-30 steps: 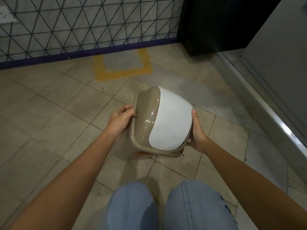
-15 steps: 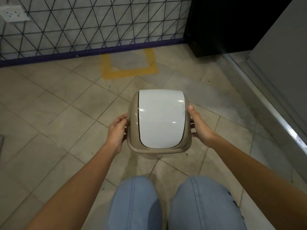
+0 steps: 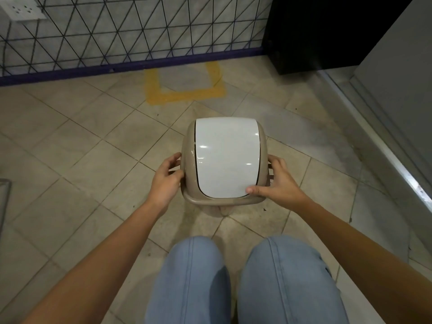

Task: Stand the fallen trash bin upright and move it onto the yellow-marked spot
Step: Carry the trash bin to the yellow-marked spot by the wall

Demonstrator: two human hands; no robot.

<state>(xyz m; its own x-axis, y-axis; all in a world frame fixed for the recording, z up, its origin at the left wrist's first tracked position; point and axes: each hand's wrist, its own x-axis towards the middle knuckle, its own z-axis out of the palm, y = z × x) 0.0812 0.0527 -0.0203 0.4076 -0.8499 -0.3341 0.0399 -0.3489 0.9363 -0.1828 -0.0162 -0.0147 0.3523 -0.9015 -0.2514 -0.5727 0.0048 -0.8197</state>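
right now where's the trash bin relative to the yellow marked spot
In the head view the trash bin stands upright mid-frame between the left hand and right hand, on the tiles short of the yellow-marked spot by the wall.

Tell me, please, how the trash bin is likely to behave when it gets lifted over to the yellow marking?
The trash bin looks like thin plastic, so probably light and rigid. Its glossy white flap may swing if tilted. The left hand and right hand grip opposite sides, which should steady it.
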